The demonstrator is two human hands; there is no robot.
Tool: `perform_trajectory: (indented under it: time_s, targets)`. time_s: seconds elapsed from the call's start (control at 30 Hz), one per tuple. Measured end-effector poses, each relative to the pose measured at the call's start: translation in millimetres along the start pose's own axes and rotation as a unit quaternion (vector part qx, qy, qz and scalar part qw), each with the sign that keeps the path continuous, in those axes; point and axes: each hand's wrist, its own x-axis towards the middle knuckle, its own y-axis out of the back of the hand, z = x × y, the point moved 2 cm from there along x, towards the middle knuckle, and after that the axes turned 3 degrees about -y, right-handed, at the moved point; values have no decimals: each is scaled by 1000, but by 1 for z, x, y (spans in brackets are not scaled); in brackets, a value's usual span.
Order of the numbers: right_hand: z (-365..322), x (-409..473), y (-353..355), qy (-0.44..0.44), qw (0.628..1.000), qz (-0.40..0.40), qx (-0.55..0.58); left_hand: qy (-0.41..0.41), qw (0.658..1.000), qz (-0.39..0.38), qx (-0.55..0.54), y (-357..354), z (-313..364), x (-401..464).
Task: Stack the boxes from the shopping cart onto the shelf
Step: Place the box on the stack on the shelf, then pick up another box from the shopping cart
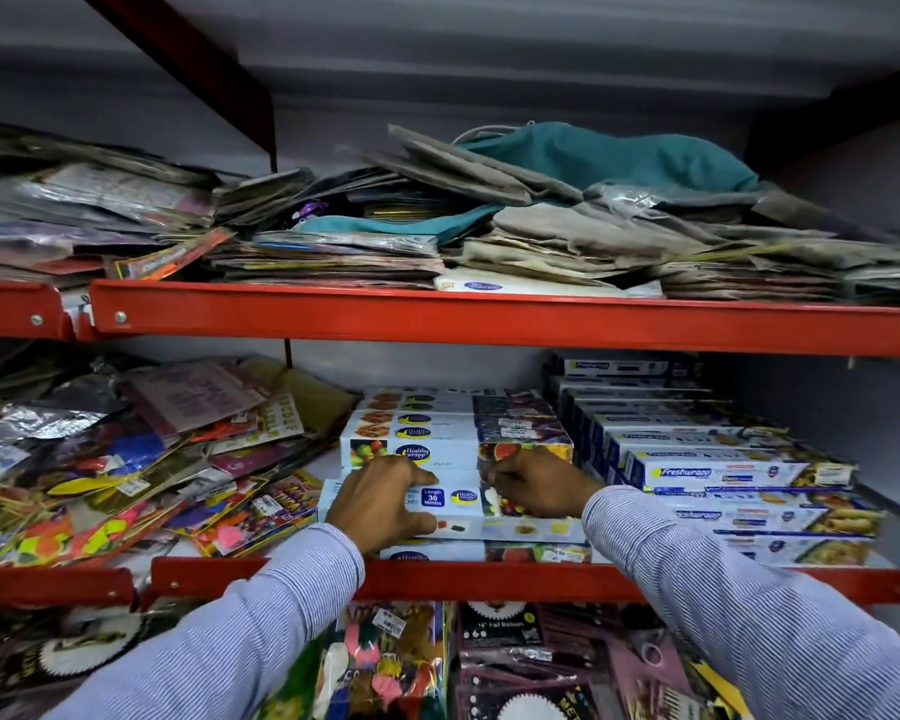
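Note:
A long white wrap box [455,504] with a blue "30 Meters" label lies at the front of the middle shelf [489,579], on top of another like box. My left hand [380,504] grips its left part, fingers over the top and thumb on the front face. My right hand [533,483] holds its right part, fingers curled over the top edge. Behind it stands a stack of the same white boxes [417,433] with fruit pictures. The shopping cart is out of view.
Blue and white Freshwrapp boxes [723,472] are stacked stepwise to the right. Loose party packets [126,470] crowd the shelf's left side. The upper shelf [489,317] holds paper bags and a teal cloth. Balloon packets [385,662] hang below.

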Motion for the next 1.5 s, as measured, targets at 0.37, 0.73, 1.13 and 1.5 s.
perform_trajectory:
  time_s: [0.37, 0.73, 1.13, 1.5]
  targets:
    - [0, -24, -27, 8, 998, 62, 13, -25, 999, 41, -7, -35, -4, -10]
    - [-14, -39, -21, -6, 997, 53, -53, -34, 996, 21, 86, -37, 3, -24]
    - [-33, -188, -143, -33, 987, 143, -68, -66, 996, 10, 61, -74, 24, -209]
    - [-1, -280, -362, -123, 984, -129, 27, 4, 949, -314, -17, -239, 11, -382]
